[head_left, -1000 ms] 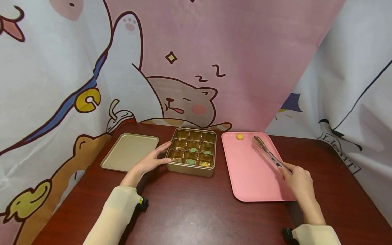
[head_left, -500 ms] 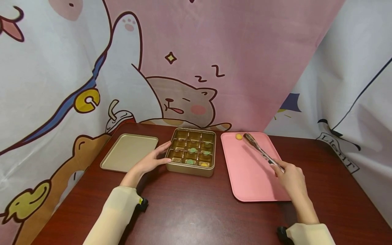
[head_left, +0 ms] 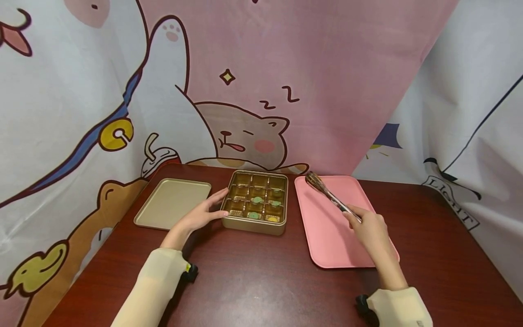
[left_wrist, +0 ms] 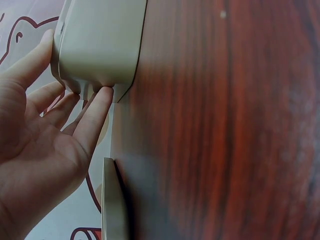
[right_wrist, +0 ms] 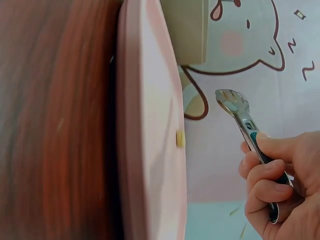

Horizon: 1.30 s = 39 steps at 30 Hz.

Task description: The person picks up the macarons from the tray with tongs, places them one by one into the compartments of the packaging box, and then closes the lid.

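The counter carries the same three trays as a second ago: a flat gold lid on the left, a gold box with nine compartments in the middle, and a pink tray on the right. None of them has shifted.

What has changed is on the pink tray. The right hand, clenched round the handle of a pair of metal tongs, has swung leftward and further out across the tray. The tong tips, well to the right of the small yellow piece a second ago, now cover the spot at the far left corner where it lay. In the head view the piece is hidden behind them; the right wrist view shows the yellow piece lying on the tray, with the tongs raised above it and apart. So the pick-up looks lined up but not yet made.

The left hand has not moved: its straight fingers rest against the box's near left side, steadying it.
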Each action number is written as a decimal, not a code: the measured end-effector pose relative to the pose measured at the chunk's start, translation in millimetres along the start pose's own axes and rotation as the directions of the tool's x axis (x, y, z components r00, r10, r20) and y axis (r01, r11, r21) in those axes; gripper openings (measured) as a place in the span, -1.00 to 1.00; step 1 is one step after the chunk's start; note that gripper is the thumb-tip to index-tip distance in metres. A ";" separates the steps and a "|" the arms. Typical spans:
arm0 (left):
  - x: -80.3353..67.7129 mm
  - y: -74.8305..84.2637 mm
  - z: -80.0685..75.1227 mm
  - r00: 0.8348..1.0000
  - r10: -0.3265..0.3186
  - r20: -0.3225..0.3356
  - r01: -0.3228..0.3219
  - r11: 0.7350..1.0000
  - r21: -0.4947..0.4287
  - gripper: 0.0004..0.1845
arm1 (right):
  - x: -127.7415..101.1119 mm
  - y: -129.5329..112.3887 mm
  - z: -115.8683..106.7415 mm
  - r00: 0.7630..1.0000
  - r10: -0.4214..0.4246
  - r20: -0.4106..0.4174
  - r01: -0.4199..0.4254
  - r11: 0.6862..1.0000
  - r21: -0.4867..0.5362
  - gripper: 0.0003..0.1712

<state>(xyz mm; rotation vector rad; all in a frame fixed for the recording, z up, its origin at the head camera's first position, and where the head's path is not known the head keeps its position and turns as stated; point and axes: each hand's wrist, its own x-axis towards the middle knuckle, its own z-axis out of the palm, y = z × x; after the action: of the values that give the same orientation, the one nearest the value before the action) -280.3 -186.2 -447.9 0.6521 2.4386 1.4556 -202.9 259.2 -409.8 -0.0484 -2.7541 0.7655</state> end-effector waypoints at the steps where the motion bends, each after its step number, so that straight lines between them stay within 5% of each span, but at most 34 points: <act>1: 0.0 -0.1 -0.3 1.000 0.005 -0.001 -0.005 1.000 0.003 -0.18 | 1.4 -3.1 1.6 1.000 -0.007 0.000 0.007 1.000 0.005 -0.62; 22: 1.3 -1.8 -0.9 1.000 0.012 -0.007 -0.012 1.000 -0.008 -0.19 | 21.8 -68.7 42.6 0.993 -0.105 0.052 0.100 0.991 0.092 -0.63; 39: -0.4 0.3 0.0 1.000 0.025 -0.003 -0.025 1.000 -0.019 -0.21 | 26.4 -82.9 62.8 0.988 -0.115 0.099 0.106 0.990 0.094 -0.59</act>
<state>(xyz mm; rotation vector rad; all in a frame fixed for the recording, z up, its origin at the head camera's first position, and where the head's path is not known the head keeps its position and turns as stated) -279.9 -186.3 -447.6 0.6798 2.4242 1.4879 -242.1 159.4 -412.1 0.1662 -2.7885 0.8825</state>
